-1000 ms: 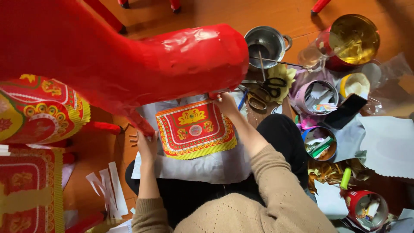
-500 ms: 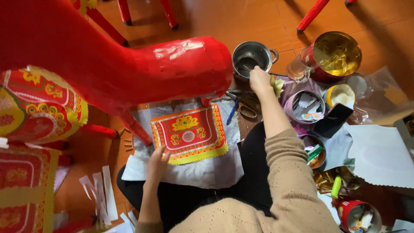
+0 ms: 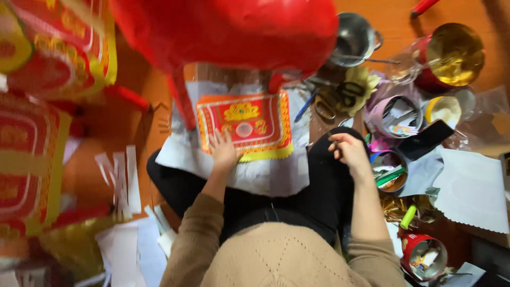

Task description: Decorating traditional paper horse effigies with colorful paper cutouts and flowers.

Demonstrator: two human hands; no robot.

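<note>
A red paper panel [image 3: 244,125] with gold borders and a round centre motif lies on a white sheet [image 3: 265,178] across my lap. My left hand [image 3: 223,150] rests flat on the panel's lower left edge, fingers spread. Over my right knee my right hand [image 3: 348,151] hovers with its fingers curled; whether it pinches anything small I cannot tell. A large glossy red paper-covered form [image 3: 239,32] stands just beyond the panel, its thin red leg [image 3: 183,101] touching the panel's left side.
Beyond my right hand are scissors [image 3: 340,95], a blue pen [image 3: 307,105], a steel pot [image 3: 353,37], a gold-lined tin [image 3: 451,50], a purple tub [image 3: 396,114] and a black phone [image 3: 427,139]. White paper strips [image 3: 122,178] and red-gold pieces [image 3: 32,154] lie left.
My right hand has pulled back from the steel pot and scissors to my right knee. My left hand has slid up onto the panel's edge. The view has shifted closer.
</note>
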